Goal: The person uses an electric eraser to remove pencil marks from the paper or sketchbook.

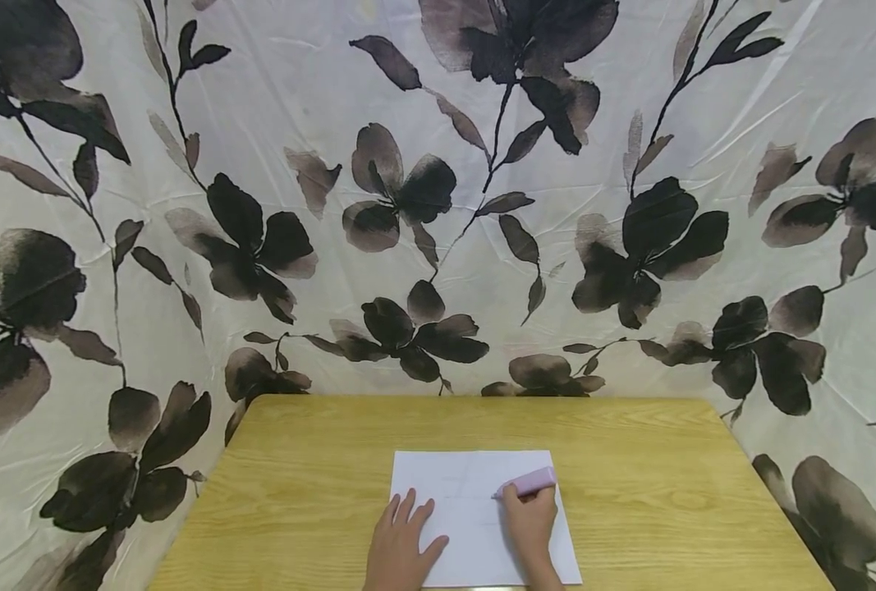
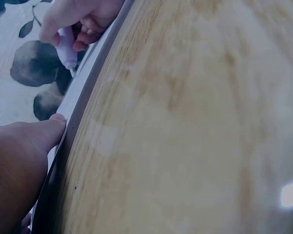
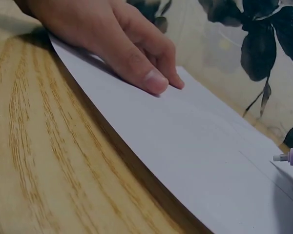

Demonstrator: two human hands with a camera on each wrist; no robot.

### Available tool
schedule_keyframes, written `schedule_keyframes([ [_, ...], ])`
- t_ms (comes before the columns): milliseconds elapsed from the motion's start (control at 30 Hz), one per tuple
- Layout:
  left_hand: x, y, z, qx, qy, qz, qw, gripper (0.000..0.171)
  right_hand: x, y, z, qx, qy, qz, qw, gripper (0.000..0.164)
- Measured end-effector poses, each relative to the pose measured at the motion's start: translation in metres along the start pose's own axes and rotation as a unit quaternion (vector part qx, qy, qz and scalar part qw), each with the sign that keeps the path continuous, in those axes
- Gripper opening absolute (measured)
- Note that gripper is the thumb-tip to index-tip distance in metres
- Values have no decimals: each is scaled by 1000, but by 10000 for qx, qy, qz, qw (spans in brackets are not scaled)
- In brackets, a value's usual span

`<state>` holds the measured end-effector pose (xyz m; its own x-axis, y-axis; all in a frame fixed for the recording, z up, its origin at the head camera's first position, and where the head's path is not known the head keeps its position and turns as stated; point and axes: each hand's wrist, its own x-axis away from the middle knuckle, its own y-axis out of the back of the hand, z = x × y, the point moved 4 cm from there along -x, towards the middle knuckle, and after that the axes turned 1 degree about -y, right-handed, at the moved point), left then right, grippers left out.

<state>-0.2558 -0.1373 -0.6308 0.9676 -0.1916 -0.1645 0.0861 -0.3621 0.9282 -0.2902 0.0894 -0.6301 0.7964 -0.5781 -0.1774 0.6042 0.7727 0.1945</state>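
A white sheet of paper [image 1: 470,550] lies near the front of the wooden table, with a few faint lines across it. My left hand [image 1: 401,546] rests on its left side, fingers spread. In the right wrist view, that left hand [image 3: 112,46] touches the paper with its fingertips. My right hand [image 1: 532,525] grips a thick lilac pen [image 1: 535,482] over the sheet's right half, its narrow tip pointing left. The pen tip [image 3: 281,158] is close to the paper in the right wrist view; I cannot tell whether it touches.
The yellowish wood-grain table [image 1: 667,492] extends on both sides of the paper and behind it. A pale cloth [image 1: 319,271] with dark flowers hangs behind and around the table. In the left wrist view, the table's surface [image 2: 185,122] fills most of the picture.
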Motion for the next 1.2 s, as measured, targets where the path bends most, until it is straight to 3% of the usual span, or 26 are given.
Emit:
schedule_keyframes([
  [633, 2, 7, -5, 55, -108, -19, 9999, 60, 1, 1, 6, 52, -73, 196, 9998, 28],
  [1000, 1, 4, -3, -53, -336, -367, 9987, 58, 1, -4, 2, 51, -32, 402, 9992, 27],
  [1100, 1, 3, -3, -58, -328, -389, 9987, 57, -1, -3, 0, -209, -253, 523, 9981, 25],
  [1200, 1, 2, -2, -36, -309, -368, 9988, 57, -5, -3, 1, -885, -627, 499, 9928, 22],
])
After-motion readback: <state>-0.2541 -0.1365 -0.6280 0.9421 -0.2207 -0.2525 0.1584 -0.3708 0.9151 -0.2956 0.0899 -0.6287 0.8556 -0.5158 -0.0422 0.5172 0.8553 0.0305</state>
